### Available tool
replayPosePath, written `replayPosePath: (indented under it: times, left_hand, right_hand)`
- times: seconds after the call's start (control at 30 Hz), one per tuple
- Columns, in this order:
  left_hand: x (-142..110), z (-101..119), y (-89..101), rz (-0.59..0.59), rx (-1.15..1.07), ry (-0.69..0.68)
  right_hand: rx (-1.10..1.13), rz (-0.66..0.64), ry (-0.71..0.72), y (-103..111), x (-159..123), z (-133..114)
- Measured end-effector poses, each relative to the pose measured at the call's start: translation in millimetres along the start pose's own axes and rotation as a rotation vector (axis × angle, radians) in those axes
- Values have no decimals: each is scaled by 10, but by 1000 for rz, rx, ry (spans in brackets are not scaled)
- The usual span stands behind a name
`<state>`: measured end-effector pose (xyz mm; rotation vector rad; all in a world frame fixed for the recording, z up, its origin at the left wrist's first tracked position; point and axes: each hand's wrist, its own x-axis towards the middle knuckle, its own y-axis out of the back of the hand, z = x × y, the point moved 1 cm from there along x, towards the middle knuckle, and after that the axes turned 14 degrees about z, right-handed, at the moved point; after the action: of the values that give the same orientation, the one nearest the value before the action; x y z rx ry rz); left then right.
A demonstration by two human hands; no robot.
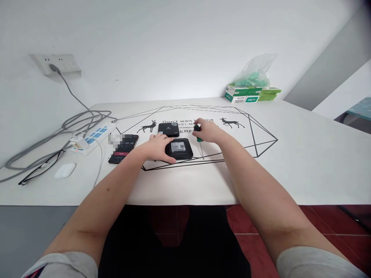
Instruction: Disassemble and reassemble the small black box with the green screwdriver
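Observation:
My right hand [206, 130] is closed around the green handle of a screwdriver [199, 139], whose thin shaft slants down toward the table. Left of it lies a flat black square device [181, 150] with a white label on its upper face. My left hand [160, 148] rests at that device's left side, fingers spread, thumb near its front edge and fingertips near its back edge. Just behind sits a second black box [168, 129] with a small sticker on one corner; the left fingertips come close to it.
A phone [123, 149] showing a timer lies to the left. Beyond it are a power strip [94, 137] with grey cables, glasses [40, 168] and a white earbud case [65, 170]. Green-and-white boxes [243, 92] with a plastic bag [256, 73] stand against the wall.

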<state>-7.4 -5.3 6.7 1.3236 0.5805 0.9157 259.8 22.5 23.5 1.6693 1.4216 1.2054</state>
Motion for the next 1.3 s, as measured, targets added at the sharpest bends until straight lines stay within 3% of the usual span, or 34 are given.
replayPosePath:
  times: [0.1, 0.17, 0.53, 0.8, 0.97, 1.3]
  left_hand:
    - [6, 53, -35, 20, -8, -40]
    - [16, 82, -63, 24, -19, -58]
    - [-3, 102, -41, -105, 20, -44]
    - [-5, 96, -49, -111, 20, -34]
    - [3, 85, -58, -105, 25, -51]
    - [3, 89, -57, -116, 28, -46]
  right_hand:
    - [228, 278, 79, 56, -26, -61]
    - [356, 394, 131, 85, -58, -93]
    - [590, 657, 428, -144, 10, -55]
    - [603, 655, 532, -175, 3, -60]
    - [655, 750, 579, -155, -40, -81]
    - [866, 754, 481, -195, 15, -88]
